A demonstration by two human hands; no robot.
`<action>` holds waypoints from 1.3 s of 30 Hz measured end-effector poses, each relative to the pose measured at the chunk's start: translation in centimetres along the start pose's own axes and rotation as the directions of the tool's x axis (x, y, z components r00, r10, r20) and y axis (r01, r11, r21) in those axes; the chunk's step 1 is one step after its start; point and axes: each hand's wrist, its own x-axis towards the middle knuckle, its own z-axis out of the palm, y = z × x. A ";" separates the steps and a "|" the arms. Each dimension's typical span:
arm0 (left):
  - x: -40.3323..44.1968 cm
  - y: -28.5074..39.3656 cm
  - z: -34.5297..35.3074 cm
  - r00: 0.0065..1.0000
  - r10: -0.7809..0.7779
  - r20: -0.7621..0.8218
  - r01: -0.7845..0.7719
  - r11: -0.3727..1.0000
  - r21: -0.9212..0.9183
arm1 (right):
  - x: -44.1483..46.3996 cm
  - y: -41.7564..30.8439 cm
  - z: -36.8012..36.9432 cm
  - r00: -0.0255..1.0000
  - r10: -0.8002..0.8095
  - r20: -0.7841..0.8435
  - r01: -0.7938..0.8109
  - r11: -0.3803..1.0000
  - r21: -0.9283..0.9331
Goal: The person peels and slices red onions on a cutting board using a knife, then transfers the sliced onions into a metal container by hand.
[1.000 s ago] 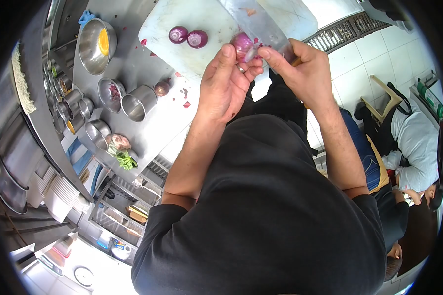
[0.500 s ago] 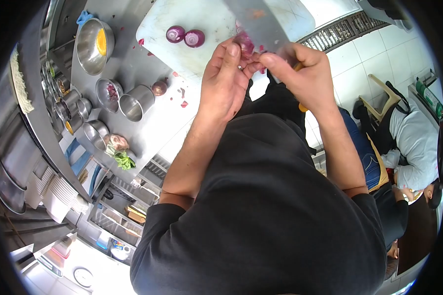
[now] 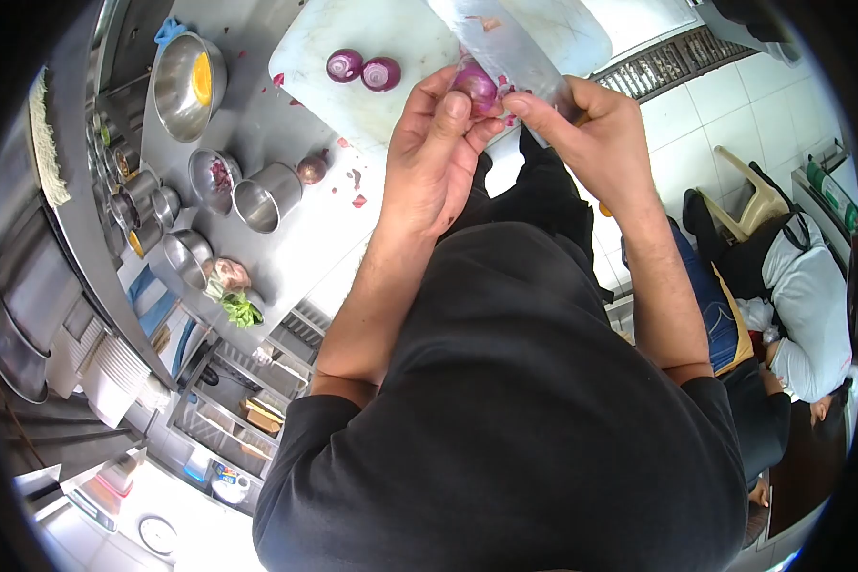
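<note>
A purple-red onion (image 3: 477, 84) is held in the fingers of my left hand (image 3: 434, 143), near the edge of the cutting board. My right hand (image 3: 591, 133) is closed on a broad-bladed knife (image 3: 505, 43), its blade lying along the onion's right side. The right thumb reaches toward the onion; whether it touches is hard to tell. Bits of onion skin cling around the fingertips and blade. Two peeled onion halves (image 3: 362, 70) lie side by side on the white cutting board (image 3: 305, 95).
A steel bowl with something orange (image 3: 186, 114), a small bowl with purple scraps (image 3: 205, 181), a steel pot (image 3: 267, 195) and a whole onion (image 3: 311, 170) stand on the metal counter at left. Leafy greens (image 3: 241, 310) lie near its edge. Other people (image 3: 801, 286) are at right.
The knife blade has come down and to the right along the onion, and more of the onion's smooth purple surface shows. Both hands stay in nearly the same place.
</note>
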 end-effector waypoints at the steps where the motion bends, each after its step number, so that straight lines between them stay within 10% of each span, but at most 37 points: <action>1: -0.1 0.0 0.0 1.000 0.008 0.007 -0.008 1.000 0.015 | 0.0 -0.2 0.0 1.000 0.013 0.006 -0.013 1.000 -0.002; 39: -0.3 1.5 -1.2 0.981 0.190 0.024 -0.191 0.964 0.185 | 0.9 -2.1 -1.2 0.980 0.024 0.200 -0.001 0.994 -0.111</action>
